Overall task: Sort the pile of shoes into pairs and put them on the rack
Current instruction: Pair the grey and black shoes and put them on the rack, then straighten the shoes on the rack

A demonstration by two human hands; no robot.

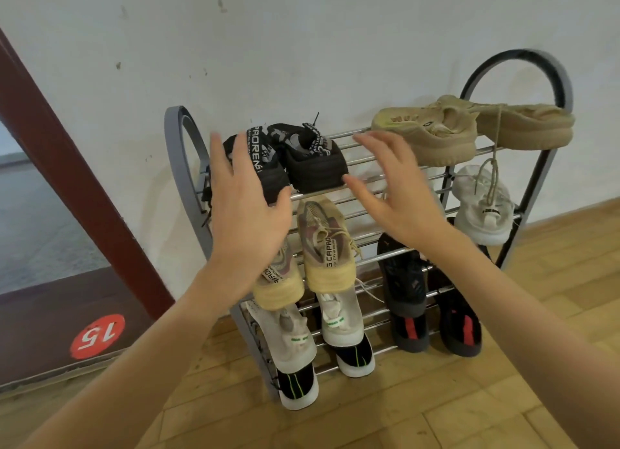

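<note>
A metal shoe rack [183, 153] stands against the wall, full of shoes. On its top shelf sit a black pair with white lettering [312, 160] at the left and a tan knit pair [446, 130] at the right. My left hand [248, 207] hovers open over the left black shoe, partly hiding it. My right hand [399, 187] is open just right of that pair, holding nothing. Below are a beige pair [327, 247], a white shoe [483, 207], dark shoes with red marks [407, 287], a white pair [342, 318] and black-and-white shoes [355, 356].
The rack stands on a wooden floor [469, 398] against a white wall. A dark red door frame [67, 167] and threshold with a red "15" sticker [97, 336] lie to the left.
</note>
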